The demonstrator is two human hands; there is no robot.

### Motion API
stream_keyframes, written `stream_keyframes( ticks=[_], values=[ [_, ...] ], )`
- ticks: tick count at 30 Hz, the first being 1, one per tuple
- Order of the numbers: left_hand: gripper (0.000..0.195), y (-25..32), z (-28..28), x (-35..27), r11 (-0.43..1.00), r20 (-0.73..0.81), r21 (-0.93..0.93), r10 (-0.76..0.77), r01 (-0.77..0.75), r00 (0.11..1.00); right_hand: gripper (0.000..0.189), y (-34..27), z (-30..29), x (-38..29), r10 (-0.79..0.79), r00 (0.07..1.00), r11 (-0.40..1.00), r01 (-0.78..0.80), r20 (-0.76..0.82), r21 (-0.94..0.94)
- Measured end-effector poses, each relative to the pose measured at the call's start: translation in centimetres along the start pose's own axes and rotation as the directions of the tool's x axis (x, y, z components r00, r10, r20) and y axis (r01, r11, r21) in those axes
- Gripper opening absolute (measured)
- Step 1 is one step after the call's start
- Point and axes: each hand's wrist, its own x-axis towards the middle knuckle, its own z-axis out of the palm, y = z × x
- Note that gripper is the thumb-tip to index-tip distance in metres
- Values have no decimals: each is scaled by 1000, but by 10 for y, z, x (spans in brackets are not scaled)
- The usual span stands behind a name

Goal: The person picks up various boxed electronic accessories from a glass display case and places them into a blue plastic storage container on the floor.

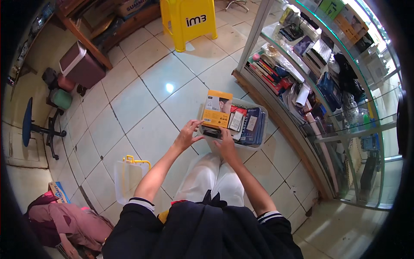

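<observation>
A clear plastic bin [264,129] filled with small boxes stands on the tiled floor before my knees. On its left side lies a yellow and white product box [216,110] with a picture on it. My left hand [188,134] is at that box's lower left corner, fingers spread. Below its lower edge is my right hand [225,142], fingertips touching or close to it. Neither hand has closed around anything. Beside the yellow box are a white packet [237,120] and dark blue battery boxes [252,126]. A dark box [212,132] shows under the yellow one.
A glass display case [291,119] full of goods runs along the right. A translucent lid with a yellow handle [129,178] lies at left. Ahead stands a yellow plastic stool [189,22]; a swivel chair [29,122] is far left. Another person [71,223] is at lower left.
</observation>
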Motion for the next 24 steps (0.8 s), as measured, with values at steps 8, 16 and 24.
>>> stream_keyframes(
  ticks=[8, 16, 24],
  values=[
    [42, 93, -33, 111, 937, -18, -92, 336, -337, 942, 30, -39, -156, 16, -211, 960, 975, 193, -186, -108],
    [21, 295, 15, 284, 587, -151, -545, 633, -598, 759, 15, -126, -369, 70, -370, 629, 929, 239, -684, -283],
    [25, 395, 97, 419, 537, -104, -704, 570, -465, 815, 29, -96, -491, 155, -141, 323, 964, 262, -936, -54]
  ],
)
